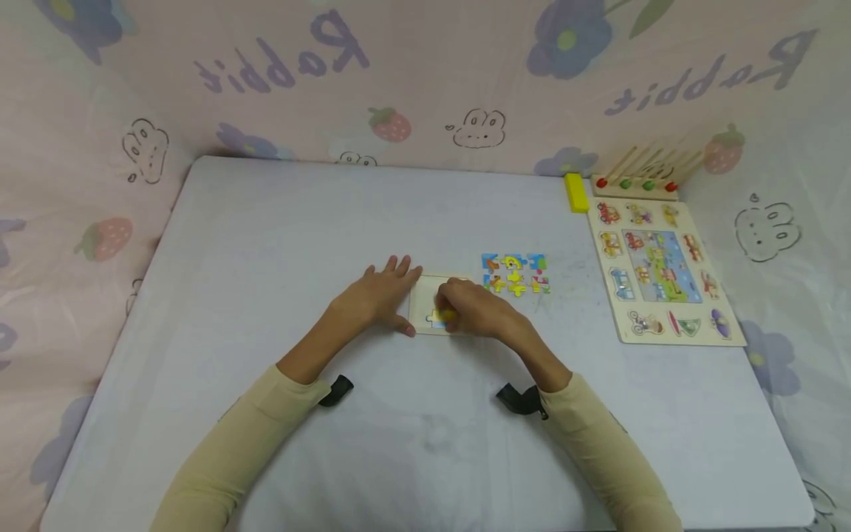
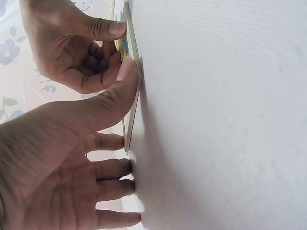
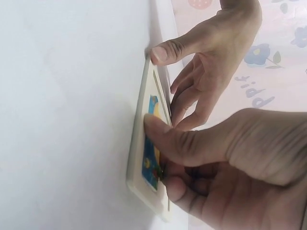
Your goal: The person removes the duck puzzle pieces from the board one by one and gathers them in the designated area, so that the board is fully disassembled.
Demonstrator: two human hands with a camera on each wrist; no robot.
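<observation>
A small wooden puzzle tray (image 1: 422,295) lies on the white table. Along its near edge are blue-and-yellow jigsaw pieces (image 3: 150,155), partly covered by fingers. My left hand (image 1: 381,295) rests at the tray's left side, fingers spread and fairly straight, with the thumb on the near left corner. Over the tray, my right hand (image 1: 475,307) has its fingers curled and pinches a jigsaw piece (image 1: 447,315) at the near edge. That piece is mostly hidden. Just right of the tray lie several loose jigsaw pieces (image 1: 515,277) in rows.
At the right stands a wooden picture board (image 1: 614,295) with vehicle and toy shapes. Behind it is a wooden rack (image 1: 634,191) with pegs and red and green beads. A yellow block (image 1: 576,193) sits beside the rack. Patterned curtains (image 1: 425,81) hang around the table.
</observation>
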